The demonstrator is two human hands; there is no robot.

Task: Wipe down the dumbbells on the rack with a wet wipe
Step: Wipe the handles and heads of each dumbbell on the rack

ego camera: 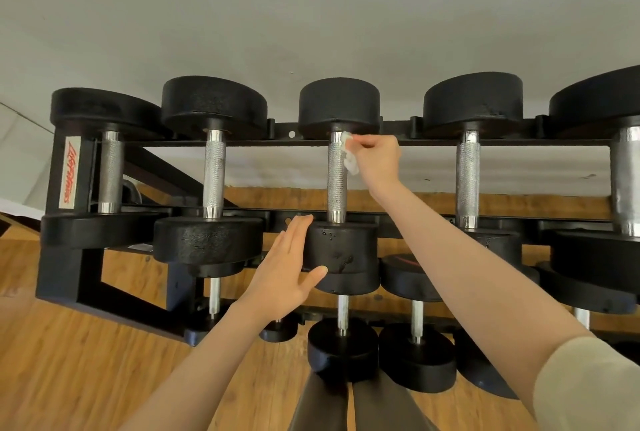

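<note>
Step in hand: wiping handle of the middle dumbbell [337, 174], top tier of rack [74, 278].

R hand [375, 160] pinches a crumpled white wet wipe [349, 155], pressed to the right side of the knurled handle, near the far head. L hand [287, 268] flat, fingers straight, palm against the left side of the near head, thumb under its front edge; holds nothing, prob. bracing.

To do it well (judgement): wrap wipe round the handle, not one side only; run full length between heads; keep L hand bracing so the bell doesn't roll in its cradle.

Look: black textured round heads, near one showing wet-looking spots; bright knurled steel handle with smooth collars. Neighbouring bells alike, larger toward the ends. Lower tier holds more.
</note>
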